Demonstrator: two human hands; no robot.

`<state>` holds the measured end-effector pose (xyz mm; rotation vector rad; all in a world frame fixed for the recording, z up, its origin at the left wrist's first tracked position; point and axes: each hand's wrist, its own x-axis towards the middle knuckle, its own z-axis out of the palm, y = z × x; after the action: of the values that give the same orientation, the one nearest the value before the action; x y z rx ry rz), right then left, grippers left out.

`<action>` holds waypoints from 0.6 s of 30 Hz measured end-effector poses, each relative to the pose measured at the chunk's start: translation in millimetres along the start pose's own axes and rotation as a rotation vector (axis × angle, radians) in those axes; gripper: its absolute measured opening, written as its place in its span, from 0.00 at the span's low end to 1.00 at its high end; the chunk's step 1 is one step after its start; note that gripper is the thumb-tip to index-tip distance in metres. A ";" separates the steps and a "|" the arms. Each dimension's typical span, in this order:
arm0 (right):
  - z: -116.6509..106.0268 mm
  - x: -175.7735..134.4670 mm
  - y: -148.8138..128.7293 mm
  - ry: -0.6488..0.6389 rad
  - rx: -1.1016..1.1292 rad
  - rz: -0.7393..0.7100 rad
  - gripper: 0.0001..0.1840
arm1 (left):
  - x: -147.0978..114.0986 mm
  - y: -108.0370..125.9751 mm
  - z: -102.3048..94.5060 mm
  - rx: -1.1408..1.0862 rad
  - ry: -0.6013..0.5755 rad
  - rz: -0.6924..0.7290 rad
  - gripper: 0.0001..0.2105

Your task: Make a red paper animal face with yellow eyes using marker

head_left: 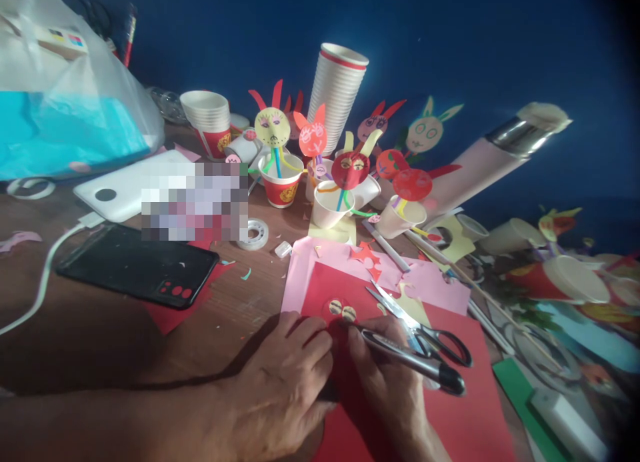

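My right hand point(393, 375) grips a black and grey marker pen point(415, 361), its tip end pointing at a small red paper circle with two pale yellow eyes point(343, 310). Beside it, my left hand point(295, 375) rests with curled fingers against the circle's lower edge. A dark piece point(327, 391) shows under those fingers, too hidden to name. Both hands lie over a large red paper sheet point(465, 409), with pink paper point(299, 269) partly beneath it. Black-handled scissors point(445, 342) lie partly open on the red sheet, just past my right hand.
Behind stand paper cups with paper-face puppets point(273, 127) and a tall cup stack point(340, 82). A black phone point(135, 265), a white power bank point(135, 182) with cable and a tape roll point(253, 235) lie left. A pink roll point(480, 162) leans at right.
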<state>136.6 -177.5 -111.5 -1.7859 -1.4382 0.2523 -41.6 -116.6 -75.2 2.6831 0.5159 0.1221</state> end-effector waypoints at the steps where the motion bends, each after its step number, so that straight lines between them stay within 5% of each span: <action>1: 0.0 -0.2 0.1 -0.005 -0.001 0.002 0.09 | -0.2 -0.1 1.6 0.000 0.011 -0.004 0.17; 18: -1.9 0.6 -4.6 -0.001 -0.005 0.024 0.09 | 0.9 -0.1 -4.2 -0.006 -0.035 0.001 0.17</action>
<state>134.5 -177.7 -107.0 -1.8079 -1.4196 0.2621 -41.4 -114.6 -71.4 2.6743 0.5027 0.0763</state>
